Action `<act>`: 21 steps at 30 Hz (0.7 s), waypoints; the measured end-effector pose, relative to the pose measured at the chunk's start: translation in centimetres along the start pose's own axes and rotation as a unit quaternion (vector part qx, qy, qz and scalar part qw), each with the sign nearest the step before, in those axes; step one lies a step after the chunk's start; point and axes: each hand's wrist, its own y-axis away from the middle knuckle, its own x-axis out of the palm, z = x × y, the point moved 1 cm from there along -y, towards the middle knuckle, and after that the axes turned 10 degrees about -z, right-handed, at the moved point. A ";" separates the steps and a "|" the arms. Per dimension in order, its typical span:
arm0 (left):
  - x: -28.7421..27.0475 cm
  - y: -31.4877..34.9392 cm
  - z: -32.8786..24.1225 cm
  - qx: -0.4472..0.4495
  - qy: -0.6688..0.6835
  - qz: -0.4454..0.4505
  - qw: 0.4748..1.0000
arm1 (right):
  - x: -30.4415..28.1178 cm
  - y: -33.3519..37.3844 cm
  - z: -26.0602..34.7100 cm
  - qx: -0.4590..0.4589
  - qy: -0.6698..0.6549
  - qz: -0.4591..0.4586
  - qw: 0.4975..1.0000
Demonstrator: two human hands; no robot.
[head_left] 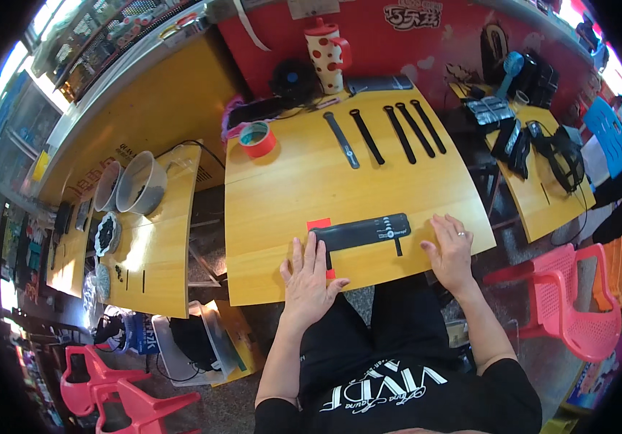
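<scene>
My left hand (306,276) lies flat, fingers spread, on the wooden table (289,188) near its front edge. Its fingertips touch the left end of a flat black strap bundle (361,232). A red tape strip (319,224) shows beside that end. My right hand (451,251) rests palm down on the table just right of the bundle, holding nothing. A thin black strip (398,247) hangs down from the bundle's right part.
Several black straps (387,132) lie in a row at the table's far side, with a red tape roll (257,139) and a spotted mug (325,52). Metal bowls (136,184) stand on a side table at left. Red plastic chairs (578,304) sit right and lower left.
</scene>
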 end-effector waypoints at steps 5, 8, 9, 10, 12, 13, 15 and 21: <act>-0.7 1.4 0.5 -0.025 0.078 -0.118 0.990 | 5.2 -10.0 5.4 -0.073 -0.192 -0.061 0.977; -2.0 1.7 -0.9 -0.005 0.109 -0.173 0.979 | 11.8 -15.0 6.0 -0.078 -0.040 -0.003 0.996; -2.7 2.2 -1.1 -0.011 0.103 -0.188 0.977 | 13.8 -16.1 6.0 -0.049 0.034 0.021 0.998; -3.0 2.9 -1.0 -0.015 0.101 -0.201 0.974 | 15.1 -16.6 6.6 -0.040 0.071 0.044 0.996; -3.8 5.0 0.6 -0.042 0.096 -0.222 0.969 | 16.9 -17.0 8.8 -0.044 0.087 0.038 0.995; -4.1 5.2 0.6 -0.054 0.101 -0.222 0.968 | 18.7 -16.9 8.2 -0.038 0.106 0.036 0.993; -4.0 6.0 1.9 -0.055 0.125 -0.251 0.958 | 20.1 -16.4 9.8 -0.014 0.114 -0.006 0.993; -4.8 2.3 -0.2 -0.002 0.171 -0.218 0.961 | 14.7 -18.6 7.6 0.115 -0.043 0.123 0.985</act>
